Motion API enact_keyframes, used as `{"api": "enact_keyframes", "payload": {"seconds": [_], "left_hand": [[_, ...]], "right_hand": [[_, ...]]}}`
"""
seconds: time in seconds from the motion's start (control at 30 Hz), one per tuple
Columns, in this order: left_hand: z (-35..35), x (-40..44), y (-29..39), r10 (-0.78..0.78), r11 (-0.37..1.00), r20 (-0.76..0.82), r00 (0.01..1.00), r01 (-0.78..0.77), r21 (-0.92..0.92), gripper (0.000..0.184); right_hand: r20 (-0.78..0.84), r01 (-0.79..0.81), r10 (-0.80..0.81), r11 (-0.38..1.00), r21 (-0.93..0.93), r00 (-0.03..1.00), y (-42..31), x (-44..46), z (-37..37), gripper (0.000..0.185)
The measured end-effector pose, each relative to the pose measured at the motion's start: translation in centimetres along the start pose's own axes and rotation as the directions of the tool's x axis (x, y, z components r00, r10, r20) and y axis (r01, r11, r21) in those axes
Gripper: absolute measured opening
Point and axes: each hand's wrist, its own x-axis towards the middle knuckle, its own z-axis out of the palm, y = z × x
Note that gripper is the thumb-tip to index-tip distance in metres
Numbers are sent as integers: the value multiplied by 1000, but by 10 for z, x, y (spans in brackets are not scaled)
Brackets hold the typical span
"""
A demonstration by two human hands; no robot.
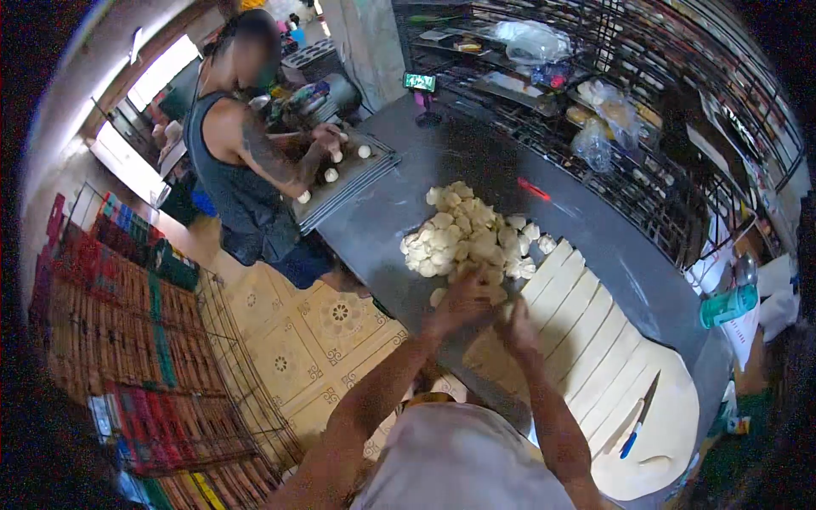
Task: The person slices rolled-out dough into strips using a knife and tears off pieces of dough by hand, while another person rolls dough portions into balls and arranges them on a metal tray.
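Note:
Both my hands are over the dark table at the near end of a heap of pale dough pieces point(459, 229). My left hand point(463, 302) is at the heap's near edge, its fingers blurred. Just to its right, my right hand point(517, 327) is beside the cut end of a dough sheet; its grip is unclear. The flat dough sheet point(595, 340) is cut into strips and widens into an uncut round part. On that part lies a knife point(642, 416) with a blue handle.
A co-worker point(246, 153) stands at the left, hands over stacked trays point(357, 183) with dough balls. A phone on a stand point(419, 82) is at the table's far end. Black racks point(586, 127) line the right side, and a green cup point(731, 306) is at the right edge.

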Motion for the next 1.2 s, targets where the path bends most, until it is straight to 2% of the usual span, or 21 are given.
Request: {"api": "enact_keyframes", "payload": {"seconds": [0.03, 0.07, 0.1, 0.13, 0.17, 0.2, 0.23, 0.27, 0.4, 0.53, 0.6, 0.73, 0.77, 0.83, 0.9, 0.93, 1.0, 1.07, 1.13, 1.17, 1.2], "left_hand": [[-10, -1, -11, 11, 996, 175, 985, 5, -94, 24], [-13, -2, -19, 33, 981, 336, 941, 33, -190, 24], [2, -13, -45, 29, 980, 328, 944, 38, -195, 24], [17, -27, -65, -37, 916, 372, 927, 180, -358, 25], [61, -59, -72, -89, 807, 426, 900, 316, -500, 26], [84, -95, -87, -122, 657, 492, 862, 442, -611, 27], [99, -108, -109, -136, 474, 563, 815, 552, -686, 28], [102, -112, -107, -140, 464, 562, 816, 555, -690, 28], [107, -114, -102, -219, 635, 554, 803, 549, -544, 27], [111, -112, -98, -303, 782, 523, 797, 522, -341, 25], [118, -113, -93, -328, 808, 511, 794, 516, -284, 25], [116, -111, -84, -286, 843, 414, 864, 433, -319, 22], [115, -108, -81, -271, 851, 384, 882, 406, -332, 21], [113, -101, -75, -242, 863, 319, 916, 354, -361, 21], [110, -92, -70, -212, 871, 248, 945, 298, -391, 22], [103, -87, -63, -211, 868, 244, 947, 296, -398, 22], [77, -79, -38, -276, 706, 339, 899, 429, -564, 28], [56, -66, -23, -306, 499, 438, 845, 534, -682, 35], [72, -60, -55, -227, 756, 236, 945, 324, -568, 54], [80, -56, -70, -232, 757, 235, 944, 327, -566, 54], [82, -46, -79, -230, 793, 126, 965, 260, -551, 60]], "right_hand": [[-262, 322, -215, 810, 490, 941, -37, -6, 22, 31], [-567, 616, -242, 326, 717, 788, -60, -11, 28, 34], [-560, 613, -250, 330, 718, 790, -59, -15, 19, 34], [-334, 492, -362, 615, 616, 870, -54, -20, 4, 37], [-78, 377, -379, 834, 402, 922, -45, -24, -11, 40], [166, 280, -296, 954, 111, 941, -36, -29, -26, 43], [362, 215, -127, 953, -212, 924, -27, -34, -34, 46], [370, 214, -122, 952, -220, 921, -12, -38, -35, 46], [286, 433, -394, 897, -86, 873, 69, -42, 1, 47], [248, 339, -298, 930, -143, 922, 19, -41, -31, 41], [239, 306, -264, 938, -161, 934, 24, -39, -32, 39], [-3, 193, -202, 935, 298, 979, 97, -31, 31, 31], [-7, 195, -202, 934, 299, 979, 92, -30, 26, 31], [222, 91, -122, 985, 146, 967, 81, -26, 11, 28], [424, 19, -1, 999, -38, 906, 65, -22, -2, 25], [423, 21, 0, 999, -45, 906, 69, -20, 1, 25], [304, 317, -285, 947, -61, 909, 95, -22, 19, 22], [189, 587, -563, 803, -108, 805, 115, -18, 32, 20], [266, 536, -508, 843, -39, 819, 56, -21, -8, 21], [343, 477, -457, 878, 32, 820, 24, -20, -27, 22], [425, 406, -406, 909, 96, 809, -17, -31, -41, 24]]}}
